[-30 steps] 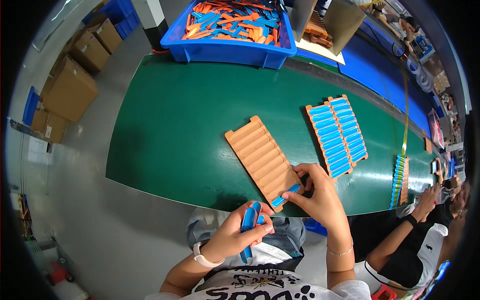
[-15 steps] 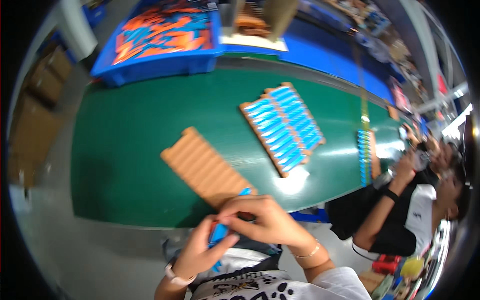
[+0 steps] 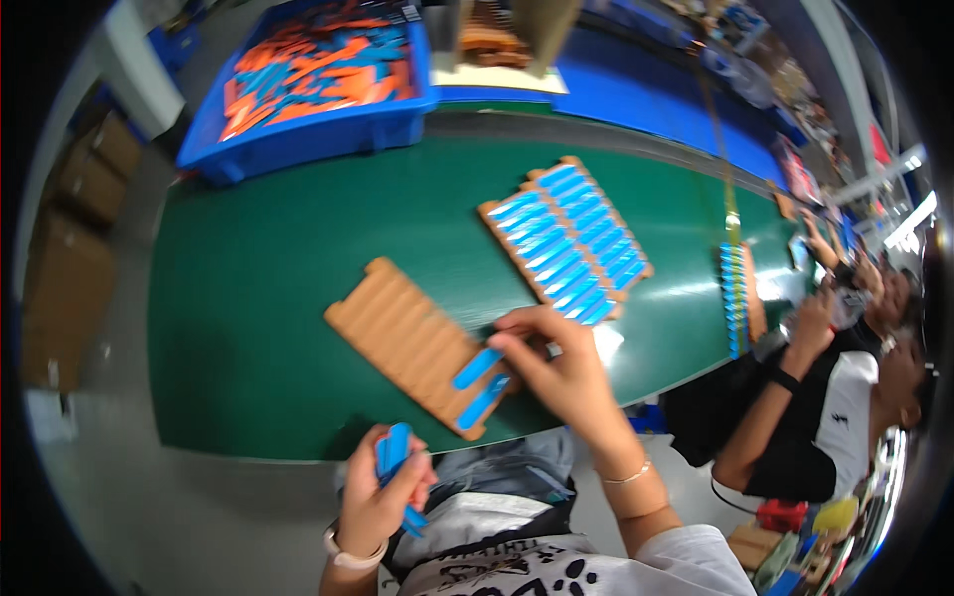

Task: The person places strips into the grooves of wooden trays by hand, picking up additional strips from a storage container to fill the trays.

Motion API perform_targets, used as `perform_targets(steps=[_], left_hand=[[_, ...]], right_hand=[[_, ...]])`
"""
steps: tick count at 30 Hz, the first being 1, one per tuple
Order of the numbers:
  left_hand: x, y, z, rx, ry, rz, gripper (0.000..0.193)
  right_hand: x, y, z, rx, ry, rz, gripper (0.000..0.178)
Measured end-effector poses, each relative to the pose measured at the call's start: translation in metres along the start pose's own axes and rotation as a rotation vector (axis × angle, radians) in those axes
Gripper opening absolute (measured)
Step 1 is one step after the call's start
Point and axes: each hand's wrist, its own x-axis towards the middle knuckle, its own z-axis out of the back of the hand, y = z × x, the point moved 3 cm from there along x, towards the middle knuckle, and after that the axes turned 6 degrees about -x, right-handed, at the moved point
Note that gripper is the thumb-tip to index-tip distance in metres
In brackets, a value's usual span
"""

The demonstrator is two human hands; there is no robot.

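My left hand [image 3: 370,502], near the table's front edge, is wrapped round slim blue plastic pieces [image 3: 394,452]; one sticks up past the thumb and another end shows below the fist. A brown grooved tray [image 3: 393,323] lies tilted in front of me. Two blue pieces rest in grooves at its near end: a lower one [image 3: 481,403] and an upper one [image 3: 477,369]. My right hand [image 3: 564,377] pinches the upper piece's right end between thumb and fingers. Farther right, two side-by-side brown trays [image 3: 486,211] carry rows of glossy blue pieces.
A blue bin [image 3: 298,145] heaped with orange and blue pieces stands at the far left of the green table [image 3: 248,298]. On the right lies another row of blue pieces [image 3: 733,298]. Co-workers sit beyond, one in a black-and-white shirt [image 3: 785,437]. Cardboard boxes [image 3: 75,288] stand at left.
My hands have come apart. The right one has moved up and right to the tray with a blue piece; the left has dropped slightly lower, still holding blue pieces.
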Motion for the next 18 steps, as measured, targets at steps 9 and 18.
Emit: perform_targets(steps=[9, 18], left_hand=[[-0.005, -0.002, 0.003, -0.052, 0.083, 0.023, 0.015], [0.003, -0.004, 0.007, -0.096, 0.094, 0.007, 0.014]], right_hand=[[-0.001, 0.015, -0.023, -0.239, 0.084, 0.242, 0.023], [-0.002, 0.014, -0.012, -0.255, 0.162, 0.174, 0.021]])
